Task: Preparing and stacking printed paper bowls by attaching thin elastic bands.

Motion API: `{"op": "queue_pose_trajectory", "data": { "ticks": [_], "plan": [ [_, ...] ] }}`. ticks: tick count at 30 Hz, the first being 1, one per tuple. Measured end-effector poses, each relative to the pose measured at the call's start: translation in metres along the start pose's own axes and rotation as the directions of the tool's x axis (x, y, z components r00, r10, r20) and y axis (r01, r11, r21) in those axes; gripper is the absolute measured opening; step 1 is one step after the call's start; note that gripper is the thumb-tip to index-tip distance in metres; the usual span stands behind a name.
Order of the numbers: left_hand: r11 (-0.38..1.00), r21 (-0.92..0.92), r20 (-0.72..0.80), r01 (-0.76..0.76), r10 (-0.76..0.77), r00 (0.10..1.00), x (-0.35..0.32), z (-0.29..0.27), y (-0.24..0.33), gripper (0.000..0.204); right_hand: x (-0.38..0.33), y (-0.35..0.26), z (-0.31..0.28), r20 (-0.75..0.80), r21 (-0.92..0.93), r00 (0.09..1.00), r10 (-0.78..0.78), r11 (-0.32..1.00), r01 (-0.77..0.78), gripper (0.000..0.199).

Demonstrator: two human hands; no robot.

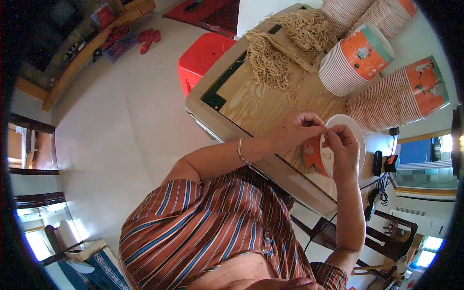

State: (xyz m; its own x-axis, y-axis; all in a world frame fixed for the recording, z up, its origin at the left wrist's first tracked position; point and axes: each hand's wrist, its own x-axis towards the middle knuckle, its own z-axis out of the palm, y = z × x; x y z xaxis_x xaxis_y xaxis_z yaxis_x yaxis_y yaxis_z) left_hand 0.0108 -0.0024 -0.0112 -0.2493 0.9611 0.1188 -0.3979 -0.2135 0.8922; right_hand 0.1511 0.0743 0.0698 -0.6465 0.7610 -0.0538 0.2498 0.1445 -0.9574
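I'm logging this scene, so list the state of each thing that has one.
Left hand: fingers pinched
Right hand: fingers pinched
String: held at the fingers, small loop hanging
Twine piles: loose, tangled
Cup stacks: nested
Single cup: apart from the stacks, partly hidden by the hands
Red stool: upright
Black cord: bunched up

Twine (pixel 270 63) on the table (pixel 241 99); cup stacks (pixel 386 100) at its right — stool (pixel 200 58) left.
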Motion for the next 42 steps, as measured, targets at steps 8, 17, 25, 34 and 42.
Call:
{"op": "queue_pose_trajectory", "data": {
  "ticks": [8,17,25,34,42],
  "plan": [
    [0.984,-0.157,0.059,0.079,-0.070,0.996,0.003,0.000,-0.002,0.016,-0.005,-0.003,-0.005,-0.032,-0.039,0.998,-0.053,0.998,0.051,0.010],
    [0.977,-0.214,0.022,0.013,-0.009,1.000,0.007,0.002,-0.009,0.014,-0.012,-0.011,-0.005,0.111,-0.562,0.873,-0.476,0.694,0.450,0.021],
    [0.981,-0.195,0.060,0.012,0.000,0.998,0.013,-0.001,-0.015,0.015,-0.009,-0.019,-0.004,0.250,-0.655,0.788,-0.563,0.501,0.565,0.024],
    [0.992,-0.122,0.098,0.022,-0.010,0.995,0.015,-0.003,-0.009,0.017,-0.007,-0.021,-0.007,0.316,-0.693,0.791,-0.525,0.442,0.570,0.017],
    [0.996,0.076,0.108,-0.056,0.048,0.993,0.013,-0.004,-0.002,0.020,-0.003,-0.027,-0.009,0.267,-0.654,0.879,-0.394,0.596,0.466,0.009]
  ]
}}
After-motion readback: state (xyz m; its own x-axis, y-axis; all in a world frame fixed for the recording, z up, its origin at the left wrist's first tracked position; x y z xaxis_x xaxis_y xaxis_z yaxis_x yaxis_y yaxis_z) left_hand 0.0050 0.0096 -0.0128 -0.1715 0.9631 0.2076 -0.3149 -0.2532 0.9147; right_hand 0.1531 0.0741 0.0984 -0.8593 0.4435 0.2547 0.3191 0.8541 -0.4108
